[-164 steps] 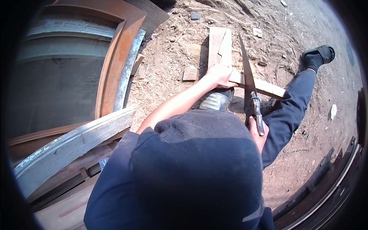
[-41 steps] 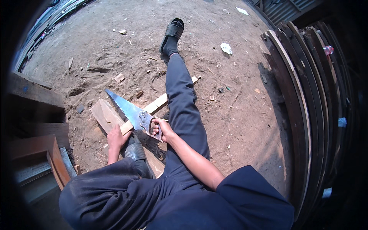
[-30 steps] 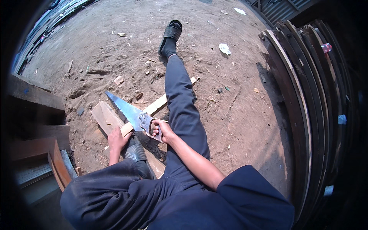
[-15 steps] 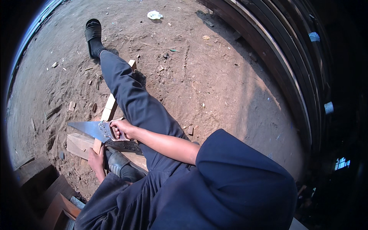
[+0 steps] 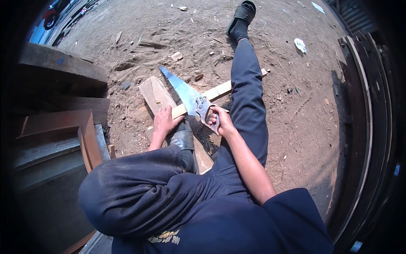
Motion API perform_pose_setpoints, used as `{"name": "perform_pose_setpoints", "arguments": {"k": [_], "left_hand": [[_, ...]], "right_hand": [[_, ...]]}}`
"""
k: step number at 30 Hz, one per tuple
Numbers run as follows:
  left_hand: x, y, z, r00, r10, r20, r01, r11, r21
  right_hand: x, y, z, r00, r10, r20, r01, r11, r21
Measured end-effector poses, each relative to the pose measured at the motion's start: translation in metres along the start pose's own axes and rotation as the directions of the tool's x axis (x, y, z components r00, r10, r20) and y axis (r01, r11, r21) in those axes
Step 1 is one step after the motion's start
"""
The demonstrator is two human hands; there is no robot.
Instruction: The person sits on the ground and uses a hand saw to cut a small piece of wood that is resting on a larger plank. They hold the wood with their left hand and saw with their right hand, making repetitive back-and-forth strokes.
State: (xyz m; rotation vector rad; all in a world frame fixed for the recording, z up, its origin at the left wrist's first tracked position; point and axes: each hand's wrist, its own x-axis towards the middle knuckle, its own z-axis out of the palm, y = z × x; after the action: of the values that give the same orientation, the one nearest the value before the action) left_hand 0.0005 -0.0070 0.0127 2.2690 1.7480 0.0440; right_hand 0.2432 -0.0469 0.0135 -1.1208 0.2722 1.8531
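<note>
My right hand (image 5: 222,120) is closed round the handle of a handsaw (image 5: 182,89). Its silvery blade points away to the far left, toothed edge toward my left hand, and crosses over a pale wooden strip (image 5: 218,91). My left hand (image 5: 164,121) grips the near end of that strip, left of the blade. The strip rests across a thicker wooden beam (image 5: 157,92) lying on the ground and runs off to the right beneath my outstretched leg. My left foot, in a dark sandal (image 5: 182,139), is on the beam beside my left hand. I cannot tell how deep the teeth sit.
Stacked timbers (image 5: 63,63) and a brown wooden frame (image 5: 59,122) stand close on the left. Long dark boards (image 5: 357,127) line the right side. Wood scraps (image 5: 176,56) and a white crumpled piece of litter (image 5: 300,45) lie on the bare dirt (image 5: 292,106).
My view has swung left, so everything sits farther right and turned in the picture. Both hands keep their holds on the saw and the strip.
</note>
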Motion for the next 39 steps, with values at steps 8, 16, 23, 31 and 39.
{"name": "perform_pose_setpoints", "arguments": {"k": [8, 16, 23, 31, 39], "left_hand": [[-0.012, -0.009, 0.005, 0.998, -0.059, -0.010, 0.059, 0.997, -0.041], [-0.012, -0.007, 0.005, 0.998, -0.061, -0.019, 0.060, 0.997, -0.044], [-0.013, -0.009, 0.008, 0.997, -0.073, -0.026, 0.073, 0.997, -0.025], [-0.015, -0.010, 0.008, 0.995, -0.091, -0.034, 0.089, 0.995, -0.053], [-0.019, -0.005, 0.014, 0.998, -0.055, -0.040, 0.053, 0.997, -0.054]], "right_hand": [[-0.006, 0.002, 0.011, 0.999, 0.030, -0.019, -0.031, 0.998, -0.047], [-0.004, 0.000, 0.007, 0.999, 0.011, -0.031, -0.013, 0.995, -0.095], [-0.004, 0.001, 0.007, 1.000, -0.016, -0.015, 0.014, 0.993, -0.113], [-0.004, 0.003, 0.011, 1.000, -0.011, -0.013, 0.010, 0.991, -0.131], [-0.008, 0.004, -0.003, 1.000, 0.005, 0.013, -0.004, 0.996, -0.088]]}}
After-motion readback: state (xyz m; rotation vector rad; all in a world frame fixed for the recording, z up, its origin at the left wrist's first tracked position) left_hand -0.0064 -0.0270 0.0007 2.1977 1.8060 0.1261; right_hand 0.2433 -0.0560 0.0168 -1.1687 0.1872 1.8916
